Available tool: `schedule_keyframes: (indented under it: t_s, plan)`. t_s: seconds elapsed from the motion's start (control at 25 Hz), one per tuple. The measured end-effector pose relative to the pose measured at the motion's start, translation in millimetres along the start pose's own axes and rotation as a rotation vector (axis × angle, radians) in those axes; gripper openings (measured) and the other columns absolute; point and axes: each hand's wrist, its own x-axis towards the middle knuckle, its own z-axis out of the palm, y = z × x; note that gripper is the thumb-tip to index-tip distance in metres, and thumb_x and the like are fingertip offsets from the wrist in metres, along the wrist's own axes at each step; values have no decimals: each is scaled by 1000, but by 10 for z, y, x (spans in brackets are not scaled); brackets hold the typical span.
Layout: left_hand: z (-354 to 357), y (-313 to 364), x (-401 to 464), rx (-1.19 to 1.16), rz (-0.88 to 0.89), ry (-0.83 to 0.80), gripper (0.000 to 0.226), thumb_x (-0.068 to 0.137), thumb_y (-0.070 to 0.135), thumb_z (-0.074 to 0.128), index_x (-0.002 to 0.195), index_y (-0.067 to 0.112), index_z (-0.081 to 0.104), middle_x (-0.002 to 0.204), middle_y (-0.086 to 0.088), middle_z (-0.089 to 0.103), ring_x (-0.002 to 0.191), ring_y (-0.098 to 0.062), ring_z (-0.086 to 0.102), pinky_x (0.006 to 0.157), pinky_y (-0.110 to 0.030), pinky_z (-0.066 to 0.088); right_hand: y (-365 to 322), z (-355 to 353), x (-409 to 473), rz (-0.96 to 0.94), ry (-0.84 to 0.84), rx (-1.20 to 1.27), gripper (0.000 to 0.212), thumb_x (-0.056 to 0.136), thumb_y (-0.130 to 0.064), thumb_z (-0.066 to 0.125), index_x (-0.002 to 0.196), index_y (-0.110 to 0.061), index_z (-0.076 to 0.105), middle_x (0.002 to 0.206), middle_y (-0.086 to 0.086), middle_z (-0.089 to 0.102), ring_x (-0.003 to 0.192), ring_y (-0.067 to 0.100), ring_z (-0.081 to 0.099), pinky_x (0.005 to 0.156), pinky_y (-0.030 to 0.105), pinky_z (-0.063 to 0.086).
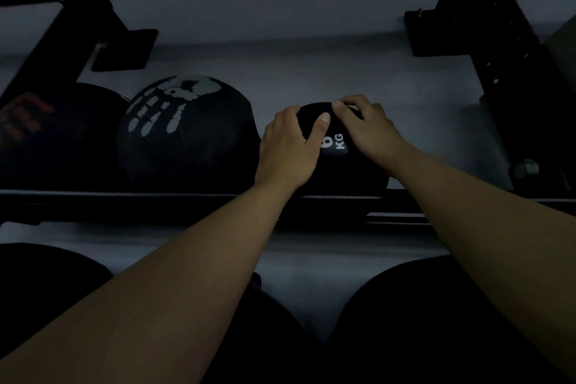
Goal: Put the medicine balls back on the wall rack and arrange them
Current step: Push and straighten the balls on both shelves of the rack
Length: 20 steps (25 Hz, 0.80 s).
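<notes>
Mid-frame, the 6 kg ball (336, 159) sits on the rack rail (124, 196), right of the handprint ball (187, 134). The left hand (286, 150) and right hand (364, 128) press its two sides, fingers spread over the top. At far left, dimly lit, what seems an orange-marked ball (46, 134).

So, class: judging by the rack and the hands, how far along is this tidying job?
Done: the white-handprint ball and an orange-marked ball sit on the rack rail. In hand: both hands, left and right, rest on the 6 KG ball, which appears seated on the rail. Left: releasing it; whether other balls remain cannot be seen.
</notes>
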Motion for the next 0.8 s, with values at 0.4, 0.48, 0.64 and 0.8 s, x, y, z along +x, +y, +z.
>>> schedule_keyframes:
  t_s: [0.4, 0.48, 0.64, 0.8]
  plan:
    - [-264, 42, 130, 118, 68, -181, 63, 108, 57, 35, 163, 26, 35, 167, -7, 37, 154, -28, 36, 126, -45, 31, -211, -141, -6, -12, -41, -209, 88, 72, -86, 29, 142, -43, 57, 154, 4, 56, 140, 33, 54, 117, 56, 42]
    - [-446, 27, 176, 149, 119, -182, 58, 109, 54, 36, 159, 23, 42, 162, -7, 44, 149, -26, 43, 123, -42, 34, -368, -74, -13, -33, -43, -228, 85, 72, -87, 31, 138, -43, 62, 152, 3, 58, 138, 32, 55, 116, 55, 42]
    - [-1047, -191, 320, 400, 313, 9, 42, 110, 34, 36, 141, 22, 63, 148, -3, 61, 136, -24, 54, 119, -41, 30, -902, 251, -14, -101, -16, -276, 87, 70, -85, 31, 135, -40, 65, 150, 3, 61, 137, 31, 56, 117, 54, 41]
    - [-1769, -706, 473, 447, 256, 69, 42, 109, 25, 37, 143, 20, 60, 152, -4, 57, 141, -27, 48, 120, -42, 27, -1529, 843, -41, -117, 1, -243, 93, 67, -82, 31, 142, -37, 61, 156, 4, 55, 142, 30, 51, 121, 52, 38]
